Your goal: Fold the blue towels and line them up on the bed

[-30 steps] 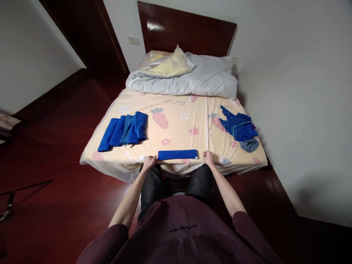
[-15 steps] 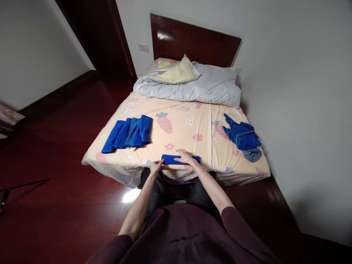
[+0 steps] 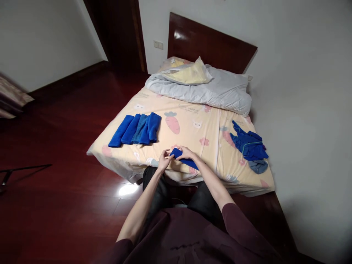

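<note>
At the bed's near edge, a blue towel [image 3: 190, 163] is folded into a narrow strip. My left hand [image 3: 164, 160] pinches its left end, with the thumb on the cloth. Curled over the same end from the far side, my right hand [image 3: 187, 153] holds the cloth too. That end is raised, and the rest slants down to the right on the sheet. To the left lie several folded blue towels [image 3: 129, 129], side by side and overlapping.
A crumpled heap of blue cloths [image 3: 249, 145] lies near the bed's right edge, with a grey-blue piece [image 3: 258, 167] below it. A grey quilt [image 3: 192, 93] and a yellow pillow [image 3: 195, 73] are by the headboard [image 3: 209, 42]. A wall [image 3: 310, 121] stands close on the right.
The towel's left end has come up off the bed. My right hand has moved from the towel's middle to that end, and its fingers have curled. The whole view has tilted slightly.
</note>
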`<state>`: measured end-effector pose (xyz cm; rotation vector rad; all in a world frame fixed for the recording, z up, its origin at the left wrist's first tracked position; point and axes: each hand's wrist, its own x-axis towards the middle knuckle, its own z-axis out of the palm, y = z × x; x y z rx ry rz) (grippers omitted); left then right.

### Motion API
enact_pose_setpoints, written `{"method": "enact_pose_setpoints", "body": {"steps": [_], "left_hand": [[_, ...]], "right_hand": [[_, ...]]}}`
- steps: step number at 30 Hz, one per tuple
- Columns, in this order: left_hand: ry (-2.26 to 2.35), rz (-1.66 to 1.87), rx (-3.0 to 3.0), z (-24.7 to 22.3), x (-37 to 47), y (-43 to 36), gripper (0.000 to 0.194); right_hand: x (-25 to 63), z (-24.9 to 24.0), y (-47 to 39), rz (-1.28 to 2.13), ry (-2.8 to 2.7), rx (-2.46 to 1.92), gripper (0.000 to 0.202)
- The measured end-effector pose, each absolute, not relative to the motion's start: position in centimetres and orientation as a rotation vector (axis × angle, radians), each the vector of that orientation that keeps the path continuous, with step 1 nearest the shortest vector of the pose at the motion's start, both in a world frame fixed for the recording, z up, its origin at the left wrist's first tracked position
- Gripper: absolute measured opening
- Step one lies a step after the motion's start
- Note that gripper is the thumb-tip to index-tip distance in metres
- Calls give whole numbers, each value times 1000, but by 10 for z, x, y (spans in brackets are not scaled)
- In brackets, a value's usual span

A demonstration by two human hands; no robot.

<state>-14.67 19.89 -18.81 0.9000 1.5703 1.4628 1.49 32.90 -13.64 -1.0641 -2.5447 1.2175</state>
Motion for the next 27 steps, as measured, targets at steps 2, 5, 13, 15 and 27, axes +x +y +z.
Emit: {"method": "enact_pose_setpoints", "body": {"steps": [2, 5, 13, 15, 27], "left_hand": [[1557, 1459, 945, -177, -147, 204, 57], [1539, 1482, 966, -166, -144, 211, 60], [1270, 1526, 915, -165, -126, 206, 87], [1222, 1448, 970, -163, -121, 202, 95], [1652, 1483, 1048, -165, -176, 189, 68]], "right_hand": [[19, -127, 331, 1248, -2511, -1082, 66], [25, -112, 330, 1268, -2489, -1043, 54], [36, -66, 314, 1257, -2281, -1011, 36], [30, -53, 307, 1279, -2142, -962, 39], [-83, -14, 262, 1221, -1776, -931, 44]]}}
